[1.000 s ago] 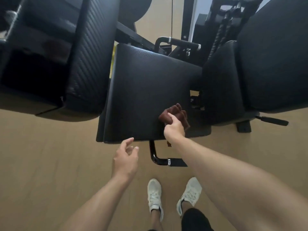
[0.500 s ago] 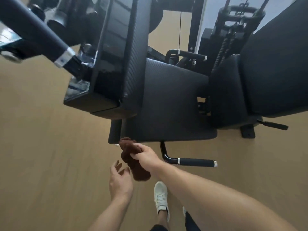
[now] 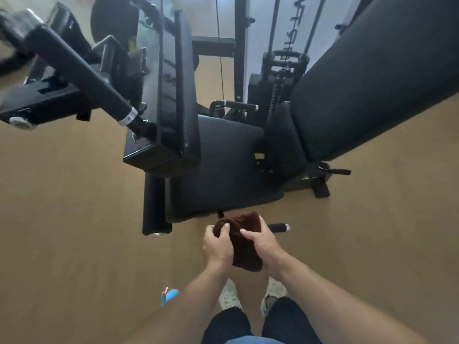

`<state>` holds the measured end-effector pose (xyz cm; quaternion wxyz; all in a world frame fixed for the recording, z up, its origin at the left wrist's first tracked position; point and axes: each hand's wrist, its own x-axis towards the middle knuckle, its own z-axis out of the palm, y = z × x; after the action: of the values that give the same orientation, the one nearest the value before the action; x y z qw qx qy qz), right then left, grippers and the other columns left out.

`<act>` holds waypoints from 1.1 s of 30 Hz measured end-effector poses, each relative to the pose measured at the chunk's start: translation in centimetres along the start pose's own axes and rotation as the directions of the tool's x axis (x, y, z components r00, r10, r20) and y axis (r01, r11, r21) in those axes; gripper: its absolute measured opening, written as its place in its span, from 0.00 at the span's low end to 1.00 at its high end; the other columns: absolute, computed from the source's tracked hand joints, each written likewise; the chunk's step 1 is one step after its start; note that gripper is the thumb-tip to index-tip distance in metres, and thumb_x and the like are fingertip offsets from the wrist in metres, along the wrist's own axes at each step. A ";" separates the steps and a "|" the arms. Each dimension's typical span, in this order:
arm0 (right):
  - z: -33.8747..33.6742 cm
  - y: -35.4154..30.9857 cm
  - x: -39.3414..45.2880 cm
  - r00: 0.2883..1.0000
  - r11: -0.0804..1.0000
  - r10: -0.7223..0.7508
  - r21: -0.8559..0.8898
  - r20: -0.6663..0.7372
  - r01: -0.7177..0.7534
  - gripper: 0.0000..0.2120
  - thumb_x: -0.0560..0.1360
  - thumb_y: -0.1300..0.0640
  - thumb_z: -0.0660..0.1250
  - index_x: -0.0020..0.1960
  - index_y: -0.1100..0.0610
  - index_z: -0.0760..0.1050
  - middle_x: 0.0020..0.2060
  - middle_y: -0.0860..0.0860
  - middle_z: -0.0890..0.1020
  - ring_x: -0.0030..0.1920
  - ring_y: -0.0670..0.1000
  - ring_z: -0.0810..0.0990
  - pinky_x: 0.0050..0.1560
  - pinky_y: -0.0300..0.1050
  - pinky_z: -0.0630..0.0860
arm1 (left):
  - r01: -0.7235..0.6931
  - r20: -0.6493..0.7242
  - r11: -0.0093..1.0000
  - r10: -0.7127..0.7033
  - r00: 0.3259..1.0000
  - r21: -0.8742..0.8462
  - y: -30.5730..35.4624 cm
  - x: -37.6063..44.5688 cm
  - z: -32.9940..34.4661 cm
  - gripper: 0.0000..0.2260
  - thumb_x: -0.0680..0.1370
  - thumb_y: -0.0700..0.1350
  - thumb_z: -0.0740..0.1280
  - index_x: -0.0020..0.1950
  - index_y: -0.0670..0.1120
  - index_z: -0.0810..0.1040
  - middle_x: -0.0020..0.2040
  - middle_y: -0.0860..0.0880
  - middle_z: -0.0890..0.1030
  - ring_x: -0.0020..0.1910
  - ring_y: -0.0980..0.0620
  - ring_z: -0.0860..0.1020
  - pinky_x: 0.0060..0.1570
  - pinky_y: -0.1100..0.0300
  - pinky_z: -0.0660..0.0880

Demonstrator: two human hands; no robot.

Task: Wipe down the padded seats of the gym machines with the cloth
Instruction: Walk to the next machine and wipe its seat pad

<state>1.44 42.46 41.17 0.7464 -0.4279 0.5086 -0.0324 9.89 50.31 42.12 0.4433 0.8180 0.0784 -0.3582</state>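
Note:
A dark brown cloth (image 3: 244,240) hangs bunched between both hands, in the air in front of the black padded seat (image 3: 223,167). My left hand (image 3: 216,247) grips the cloth's left side near the top. My right hand (image 3: 260,242) holds its right side. The seat lies flat just beyond the cloth, apart from it. An upright black back pad (image 3: 185,90) rises over the seat's left part. A second machine's large black pad (image 3: 367,83) slopes up at the right, with a smaller pad (image 3: 280,140) below it.
A black foam roller (image 3: 154,207) runs along the seat's left edge. A black handle with a silver tip (image 3: 279,227) sticks out below the seat. A thick bar (image 3: 79,70) crosses at the upper left. The floor is tan. A blue and pink object (image 3: 169,295) lies by my feet.
My right hand drew the cloth off the seat and back toward my body. My left hand came up and took hold of it. The view pulled back and rose.

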 end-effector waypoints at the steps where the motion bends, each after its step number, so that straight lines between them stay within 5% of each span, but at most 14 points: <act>1: -1.0 0.4 -0.6 1.000 1.000 -0.002 -0.009 -0.030 0.002 0.14 0.79 0.61 0.69 0.61 0.48 0.76 0.57 0.54 0.84 0.57 0.54 0.82 0.63 0.57 0.78 | -0.025 0.046 1.000 0.025 0.999 0.000 0.4 -0.6 0.9 0.08 0.80 0.50 0.64 0.50 0.47 0.77 0.48 0.47 0.82 0.50 0.45 0.80 0.58 0.45 0.77; 6: -6.4 2.4 -5.9 0.987 0.954 0.104 0.293 -0.124 -0.063 0.14 0.79 0.49 0.69 0.62 0.54 0.77 0.54 0.56 0.85 0.49 0.52 0.84 0.38 0.42 0.81 | -0.104 0.325 0.993 0.083 0.942 0.048 1.4 -4.2 5.4 0.07 0.78 0.50 0.65 0.50 0.48 0.79 0.49 0.46 0.83 0.51 0.46 0.80 0.59 0.44 0.76; 9: -9.9 4.5 -9.4 0.974 0.941 0.076 0.338 -0.212 0.000 0.13 0.78 0.48 0.70 0.60 0.51 0.77 0.53 0.51 0.85 0.48 0.45 0.83 0.35 0.35 0.80 | -0.165 0.479 0.983 0.105 0.872 0.085 1.6 -7.5 8.3 0.07 0.79 0.47 0.67 0.52 0.44 0.78 0.48 0.44 0.82 0.50 0.46 0.80 0.53 0.49 0.78; 11: -12.3 6.0 -12.1 0.951 0.962 0.024 0.265 -0.310 0.062 0.12 0.76 0.50 0.73 0.58 0.50 0.79 0.52 0.48 0.85 0.46 0.41 0.82 0.37 0.29 0.78 | -0.220 0.563 0.967 0.110 0.819 0.130 1.2 -10.1 10.2 0.06 0.79 0.46 0.68 0.53 0.45 0.77 0.48 0.46 0.81 0.48 0.49 0.79 0.48 0.53 0.77; 13: -15.0 8.0 -14.8 0.918 0.988 -0.041 0.122 -0.395 0.097 0.08 0.72 0.48 0.77 0.50 0.47 0.83 0.50 0.49 0.87 0.44 0.42 0.85 0.43 0.36 0.82 | -0.282 0.617 0.942 0.114 0.779 0.183 0.4 -12.8 12.1 0.06 0.79 0.47 0.68 0.54 0.48 0.76 0.51 0.47 0.81 0.50 0.49 0.79 0.51 0.51 0.77; 15: -18.1 10.3 -17.4 0.876 0.994 -0.111 -0.072 -0.469 0.088 0.14 0.66 0.40 0.81 0.47 0.42 0.83 0.48 0.47 0.87 0.48 0.44 0.85 0.51 0.50 0.83 | -0.323 0.657 0.919 0.101 0.747 0.225 -0.7 -15.5 14.5 0.06 0.79 0.49 0.69 0.54 0.51 0.76 0.52 0.48 0.81 0.52 0.48 0.79 0.56 0.47 0.78; 18: -22.8 14.1 -20.9 0.848 0.956 -0.180 -0.291 -0.499 0.032 0.24 0.63 0.31 0.77 0.54 0.40 0.79 0.51 0.41 0.83 0.55 0.44 0.81 0.55 0.49 0.80 | -0.443 0.723 0.849 0.111 0.681 0.287 -2.4 -20.2 18.1 0.05 0.79 0.48 0.69 0.52 0.51 0.77 0.50 0.49 0.81 0.51 0.49 0.79 0.59 0.44 0.78; 22: -28.3 19.2 -26.7 0.886 0.849 -0.136 -0.513 -0.444 -0.127 0.25 0.69 0.33 0.68 0.62 0.43 0.76 0.55 0.43 0.83 0.58 0.48 0.80 0.56 0.49 0.78 | -0.784 0.880 0.531 0.136 0.455 0.323 -5.5 -26.7 22.3 0.07 0.76 0.47 0.72 0.48 0.50 0.75 0.47 0.51 0.81 0.48 0.51 0.79 0.47 0.53 0.78; 29: -36.7 28.3 -36.6 0.776 0.943 0.083 -0.202 -0.625 -0.264 0.37 0.65 0.36 0.75 0.67 0.50 0.66 0.59 0.48 0.81 0.54 0.51 0.81 0.53 0.48 0.78 | -0.961 0.984 0.221 0.028 0.177 0.167 -10.4 -38.7 30.2 0.15 0.71 0.51 0.77 0.53 0.49 0.76 0.48 0.55 0.80 0.49 0.52 0.79 0.50 0.54 0.77; 33: -40.5 33.2 -41.7 0.632 0.951 0.227 0.028 -0.741 -0.309 0.25 0.67 0.41 0.77 0.59 0.49 0.76 0.50 0.48 0.84 0.50 0.52 0.83 0.51 0.47 0.79 | -0.970 0.986 0.209 -0.140 0.093 0.121 -14.3 -44.9 35.3 0.18 0.75 0.47 0.74 0.63 0.51 0.76 0.55 0.50 0.80 0.53 0.50 0.79 0.51 0.57 0.78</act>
<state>-63.34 59.08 44.60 0.4518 -0.3354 0.8241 -0.0648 -47.52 39.72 49.64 0.0124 0.4981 -0.6945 -0.5190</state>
